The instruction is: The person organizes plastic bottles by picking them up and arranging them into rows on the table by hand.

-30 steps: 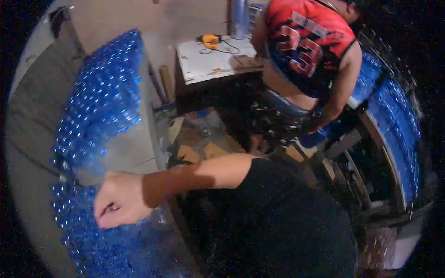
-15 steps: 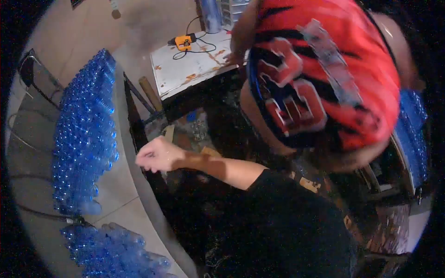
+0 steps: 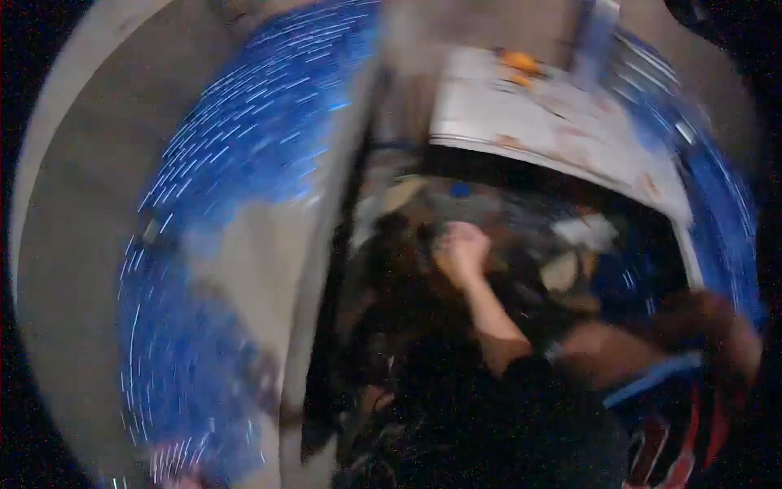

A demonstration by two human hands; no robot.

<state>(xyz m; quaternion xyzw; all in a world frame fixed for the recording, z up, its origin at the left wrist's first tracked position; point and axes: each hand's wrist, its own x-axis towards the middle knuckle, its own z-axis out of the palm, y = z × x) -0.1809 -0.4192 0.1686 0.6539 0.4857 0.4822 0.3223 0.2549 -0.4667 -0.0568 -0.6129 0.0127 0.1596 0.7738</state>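
Observation:
My left hand (image 3: 464, 243) is at mid-frame in the head view, at the end of a bare forearm from a black sleeve. Its fingers look curled closed; motion blur hides anything inside them. It hangs above the dark, cluttered floor, touching nothing that I can make out. Left of it stands a long pale surface (image 3: 265, 253) bearing many clear blue bottle-like pieces (image 3: 244, 122) in packed rows. My right hand is out of view.
A white table (image 3: 481, 106) with an orange tool (image 3: 520, 67) stands behind. More blue pieces (image 3: 733, 212) line the far right. A co-worker (image 3: 660, 342) in a red and black top is at the lower right, close to my arm. Scraps (image 3: 582, 231) litter the floor.
The view has swung and blurred. My left hand has gone from over the blue pieces to above the floor. The co-worker now appears at the lower right.

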